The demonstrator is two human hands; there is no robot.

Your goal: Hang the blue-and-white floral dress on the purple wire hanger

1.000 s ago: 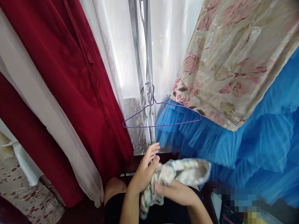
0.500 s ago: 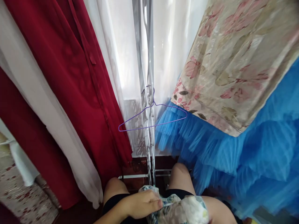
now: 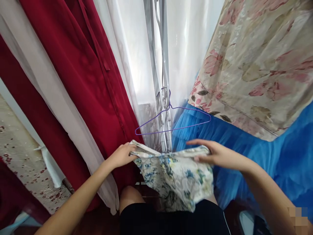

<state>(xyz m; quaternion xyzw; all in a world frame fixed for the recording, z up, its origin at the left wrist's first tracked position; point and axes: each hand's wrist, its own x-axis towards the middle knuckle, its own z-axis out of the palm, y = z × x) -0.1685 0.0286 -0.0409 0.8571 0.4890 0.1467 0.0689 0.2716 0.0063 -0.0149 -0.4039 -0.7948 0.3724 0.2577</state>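
Observation:
A white floral garment [image 3: 188,176] with blue, green and yellow print hangs stretched between my two hands above my lap. Its kind is hard to make out, though the upper edge looks like a waistband. My left hand [image 3: 123,156] grips the left end of that edge. At the other end my right hand [image 3: 220,156] has the edge between thumb and fingers, with one finger stretched out to the left. Just beyond the garment, a purple wire hanger [image 3: 156,133] hangs bare on a grey metal rack [image 3: 165,65].
Long dark red cloth [image 3: 73,71] and pale cloth hang at the left. A cream cloth with pink flowers [image 3: 254,75] hangs over blue ruffled tulle [image 3: 276,163] at the right. White curtain [image 3: 190,42] falls behind the rack. My knees are below the garment.
The floral garment has come up from my lap and is now spread out between both hands. My right hand has come into view, and the view has shifted slightly.

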